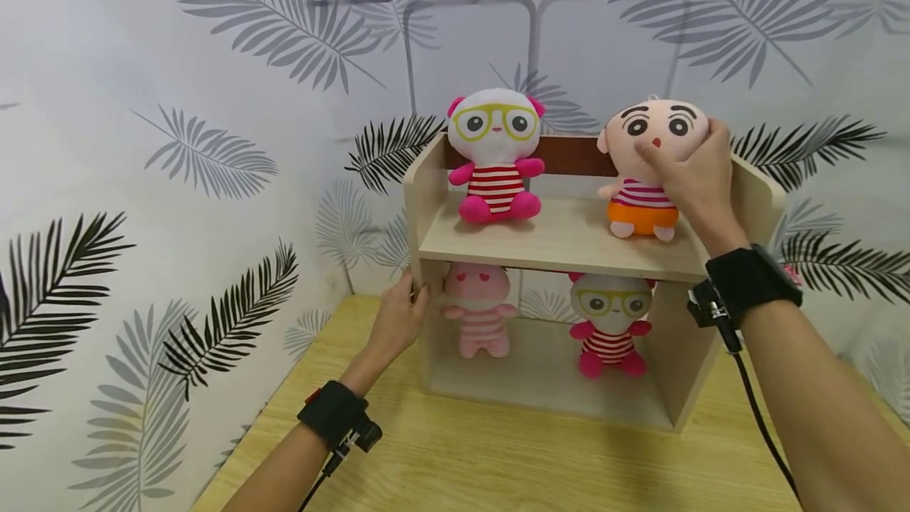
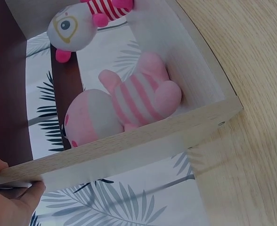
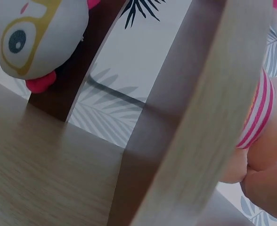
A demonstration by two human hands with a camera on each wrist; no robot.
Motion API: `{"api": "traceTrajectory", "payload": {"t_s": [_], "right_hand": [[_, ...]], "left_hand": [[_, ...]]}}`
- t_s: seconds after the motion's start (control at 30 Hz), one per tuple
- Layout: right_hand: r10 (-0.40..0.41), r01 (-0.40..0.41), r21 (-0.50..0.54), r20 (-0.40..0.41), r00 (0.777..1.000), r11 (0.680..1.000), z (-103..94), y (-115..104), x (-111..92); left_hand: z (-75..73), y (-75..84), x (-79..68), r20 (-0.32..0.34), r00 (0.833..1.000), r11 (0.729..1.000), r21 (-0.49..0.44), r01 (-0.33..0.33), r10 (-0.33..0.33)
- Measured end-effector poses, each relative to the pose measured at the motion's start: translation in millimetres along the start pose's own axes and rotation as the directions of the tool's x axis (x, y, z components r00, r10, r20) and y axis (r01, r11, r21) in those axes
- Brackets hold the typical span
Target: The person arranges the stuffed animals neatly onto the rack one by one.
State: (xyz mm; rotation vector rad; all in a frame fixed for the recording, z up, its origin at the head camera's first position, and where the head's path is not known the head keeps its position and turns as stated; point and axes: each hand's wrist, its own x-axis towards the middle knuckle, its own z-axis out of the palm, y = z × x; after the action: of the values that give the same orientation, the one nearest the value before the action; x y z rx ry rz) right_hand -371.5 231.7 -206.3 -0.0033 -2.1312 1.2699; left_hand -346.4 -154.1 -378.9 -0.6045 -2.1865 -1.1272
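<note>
A small wooden two-tier shelf [image 1: 562, 239] stands on the table against the wall. My left hand [image 1: 400, 314] grips its left side panel, fingers and thumb around the edge in the left wrist view [image 2: 16, 203]. On the upper tier, at the right, my right hand [image 1: 700, 176] holds a plush doll [image 1: 643, 194] by the head, thumb across its face. The doll has thick eyebrows, a striped shirt and orange shorts, and is upright with its feet close over the board. The right wrist view shows part of its striped shirt [image 3: 264, 108] behind the shelf board.
A panda plush with yellow glasses [image 1: 496, 160] sits at the upper left. On the lower tier are a pink striped plush [image 1: 479, 314] at left and another glasses panda [image 1: 610, 326] at right. Leaf-patterned wall covering [image 1: 206, 156] is behind; the wood-grain table [image 1: 455, 457] extends in front.
</note>
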Motion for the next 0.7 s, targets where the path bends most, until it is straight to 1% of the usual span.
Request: {"api": "traceTrajectory", "payload": {"t_s": [0.33,0.5,0.7], "right_hand": [[0.025,-0.024,-0.035,0.013,1.0,0.999,-1.7,3.4,-5.3],[0.022,-0.022,-0.031,0.022,1.0,0.999,-2.3,4.5,-7.1],[0.03,-0.03,-0.014,0.021,0.999,0.999,-2.7,3.4,-8.5]], "left_hand": [[1.1,0.8,-0.7,-0.003,1.0,1.0,-0.023,0.009,-0.009],[1.6,1.4,-0.6,-0.001,1.0,1.0,-0.021,0.013,-0.013],[1.0,-0.7,-0.4,-0.001,1.0,1.0,-0.001,-0.002,0.002]]}}
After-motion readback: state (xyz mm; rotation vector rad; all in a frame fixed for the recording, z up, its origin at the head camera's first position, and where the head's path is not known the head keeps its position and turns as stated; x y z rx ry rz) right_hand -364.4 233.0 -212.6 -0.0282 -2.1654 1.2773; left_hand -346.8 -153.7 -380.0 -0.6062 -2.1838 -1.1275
